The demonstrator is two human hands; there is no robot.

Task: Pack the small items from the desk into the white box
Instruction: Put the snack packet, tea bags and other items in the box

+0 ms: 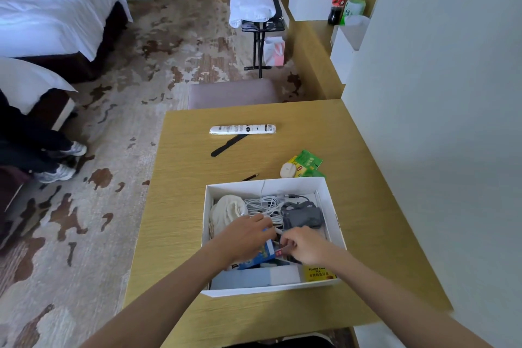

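The white box (329,200) sits on the wooden desk (192,178), holding a cream cloth (227,210), white cables (264,203), a grey adapter (303,217) and a yellow tea packet (317,272). Both my hands are inside it. My left hand (245,236) rests on a blue packet (261,256). My right hand (306,244) pinches a small red-tipped item (281,250). On the desk beyond the box lie a white remote (243,129), a black comb (227,145), a pencil (250,177), a white round object (288,170) and green and yellow tea sachets (306,162).
A white wall (437,121) borders the desk on the right. A padded stool (233,93) stands at the far edge. Two beds (50,14) and a person's legs (42,155) are to the left. Bottles (346,0) and white boxes sit on the far counter.
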